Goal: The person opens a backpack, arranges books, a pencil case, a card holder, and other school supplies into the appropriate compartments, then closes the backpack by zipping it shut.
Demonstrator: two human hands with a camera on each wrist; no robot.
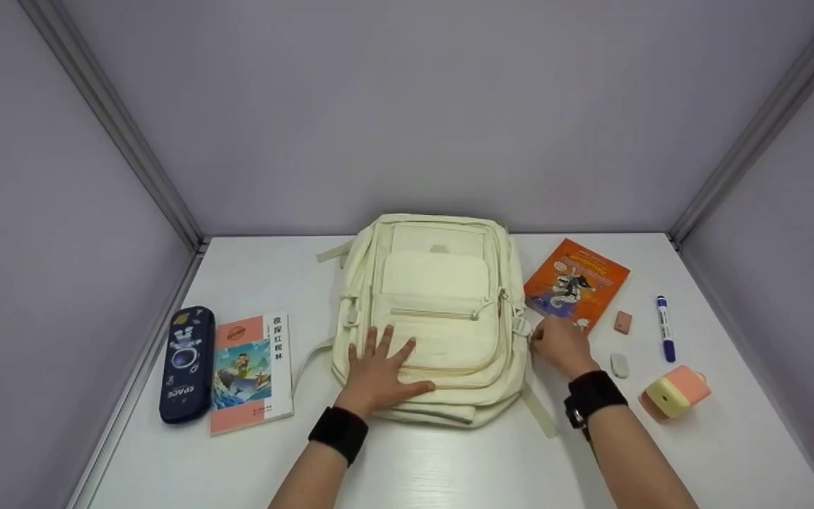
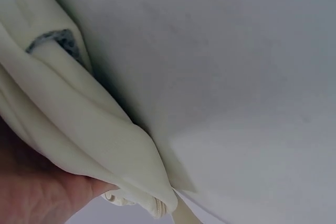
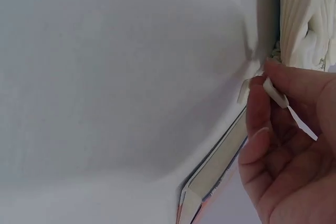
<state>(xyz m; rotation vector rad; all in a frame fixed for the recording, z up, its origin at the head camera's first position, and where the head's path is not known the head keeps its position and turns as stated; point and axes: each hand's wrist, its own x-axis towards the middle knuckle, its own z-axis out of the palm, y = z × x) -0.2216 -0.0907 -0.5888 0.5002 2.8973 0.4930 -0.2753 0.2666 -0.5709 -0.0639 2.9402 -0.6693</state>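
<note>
A cream backpack (image 1: 437,276) lies on the white table with its front pockets facing up. Fingers spread, my left hand (image 1: 379,378) rests on its lower front pocket; the left wrist view shows this hand (image 2: 37,182) against the folded fabric edge. At the bag's right side, below a buckle (image 1: 521,326), my right hand (image 1: 564,345) is bent inward. Between its thumb and index finger it pinches a small cream zipper pull (image 3: 275,93), seen in the right wrist view. An orange book (image 1: 591,276) lies just beyond this hand.
To the left are a dark blue pencil case (image 1: 186,364) and a pink-and-white book (image 1: 251,375). On the right lie a pink eraser (image 1: 623,322), a whitish eraser (image 1: 619,365), a blue-and-white marker (image 1: 665,329) and a pink-and-yellow pencil sharpener (image 1: 675,392). Partition walls enclose the table's back and sides.
</note>
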